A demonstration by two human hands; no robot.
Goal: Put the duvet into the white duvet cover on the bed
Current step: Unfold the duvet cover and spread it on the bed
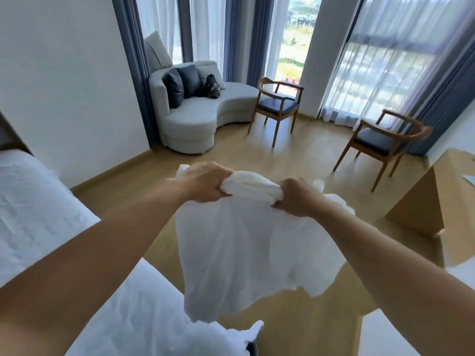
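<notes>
You held one white cover (244, 253) in two hands, off the right side of the bed (38, 214) and above the floor (257, 152). Your left hand (205, 185) was fisted tight round one bunched end of its top edge. Your right hand (295, 199) was fisted round the other end, farther from the bed. Between the two fists a thick roll of gathered cloth stretched across, and the rest of the cover hung down loose, clear of the floor. Its lower edge reached close to the bed's near corner, where more white bedding (154, 317) lay. I could not tell whether that was the duvet.

Beyond the bed, against the wall and windows, stood one pale sofa (195, 119) with two dark cushions (174, 87) and one black bag-like thing (212, 86) on it. Two chairs stood farther right of the bed: one chair (279, 105) by the sofa, the other chair (380, 143) by the far window. One wooden bench (416, 201) stood well apart from the bed, at the far right.
</notes>
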